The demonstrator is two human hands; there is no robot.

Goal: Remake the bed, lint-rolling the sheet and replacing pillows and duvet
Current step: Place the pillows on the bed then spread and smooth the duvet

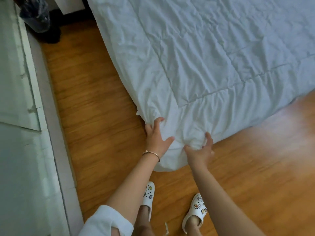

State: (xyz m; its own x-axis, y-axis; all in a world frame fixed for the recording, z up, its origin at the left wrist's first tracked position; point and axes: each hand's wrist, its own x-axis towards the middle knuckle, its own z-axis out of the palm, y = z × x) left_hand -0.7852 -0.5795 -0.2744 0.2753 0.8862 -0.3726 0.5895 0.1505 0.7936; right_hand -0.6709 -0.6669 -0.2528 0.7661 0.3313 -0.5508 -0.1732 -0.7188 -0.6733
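Presently: white duvet (204, 57), spread across upper right of frame, one corner hanging low at centre. Left hand (156, 138) and right hand (201, 150) both bunching that corner's cloth, fingers curled into it. Advised: pull evenly toward lower frame, keep corner off wooden floor (95, 116), square seams with bed edge.

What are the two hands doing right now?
Left hand: fingers curled, gripping the duvet corner.
Right hand: fingers curled, pinching bunched duvet.
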